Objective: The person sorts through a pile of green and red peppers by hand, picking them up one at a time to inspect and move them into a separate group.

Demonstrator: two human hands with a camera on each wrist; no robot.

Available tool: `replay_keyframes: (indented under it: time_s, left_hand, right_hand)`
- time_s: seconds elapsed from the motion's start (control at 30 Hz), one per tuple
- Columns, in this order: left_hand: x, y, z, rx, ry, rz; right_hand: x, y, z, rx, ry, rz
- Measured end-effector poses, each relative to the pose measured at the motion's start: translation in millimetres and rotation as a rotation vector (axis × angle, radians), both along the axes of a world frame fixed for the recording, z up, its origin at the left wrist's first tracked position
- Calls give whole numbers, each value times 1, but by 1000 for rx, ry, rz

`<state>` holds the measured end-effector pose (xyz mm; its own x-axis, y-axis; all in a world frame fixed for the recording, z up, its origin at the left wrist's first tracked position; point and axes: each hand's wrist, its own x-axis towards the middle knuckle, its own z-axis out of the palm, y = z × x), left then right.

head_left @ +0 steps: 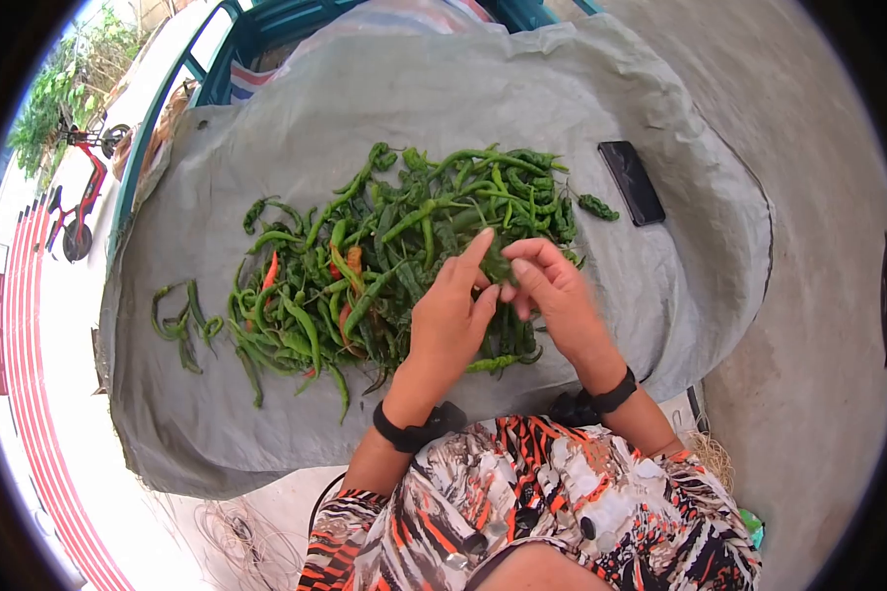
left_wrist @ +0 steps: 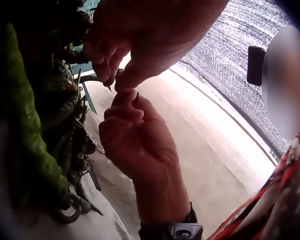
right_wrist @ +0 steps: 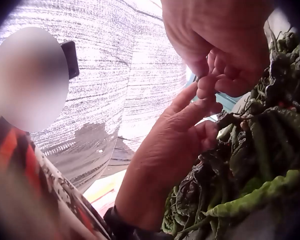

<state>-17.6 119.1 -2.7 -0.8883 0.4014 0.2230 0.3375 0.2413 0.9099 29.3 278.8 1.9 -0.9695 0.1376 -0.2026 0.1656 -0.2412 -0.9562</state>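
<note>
My left hand (head_left: 453,320) and right hand (head_left: 559,300) meet over the heap of green chili peppers (head_left: 310,315), fingertips nearly together. Between them is a dark green chili pepper (head_left: 500,264), mostly hidden by the fingers. In the left wrist view, my left hand (left_wrist: 155,40) has thumb and fingers closed on its slim green end, and my right hand (left_wrist: 140,132) comes from below with curled fingers, pinching at the same spot. From the right wrist, the right hand (right_wrist: 222,37) appears above, its fingertips against those of the left hand (right_wrist: 165,140).
The heap lies on a grey cloth (head_left: 660,295) spread over a blue-green cart (head_left: 256,30), with a few red peppers (head_left: 271,270) in it. A black phone (head_left: 633,184) lies to the right. A small group of peppers (head_left: 182,325) sits apart at left; a red scooter (head_left: 87,192) stands beyond.
</note>
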Motion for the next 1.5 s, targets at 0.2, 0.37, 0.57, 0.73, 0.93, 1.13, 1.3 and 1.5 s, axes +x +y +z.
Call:
replay_keyframes:
  time_s: [0.2, 0.37, 0.57, 0.73, 0.93, 1.13, 1.3, 1.5]
  left_hand:
    - [-3, -6, 9, -187, 49, -26]
    - [-7, -9, 8, -217, 186, -6]
    - [-16, -15, 18, -197, 245, 53]
    - [-15, -14, 13, -214, 204, 15]
    - [-19, -22, 5, -295, 436, 94]
    - [-26, -12, -8, -563, 517, 131]
    - [-32, -10, -19, -584, 451, 53]
    - [-32, -12, -23, -565, 474, 64]
  right_hand:
    - [1, 1, 8, 83, 15, 147]
    - [-4, 29, 13, 788, 245, 121]
    - [-31, 111, -36, 1392, 95, -362]
    - [-39, 127, -49, 1497, -237, -209]
    - [-19, 104, 0, 1312, -200, -325]
    - [-28, 76, 32, 625, -26, -43]
    - [-109, 127, -43, 1366, 243, -160]
    - [-147, 130, -66, 1444, -77, -49]
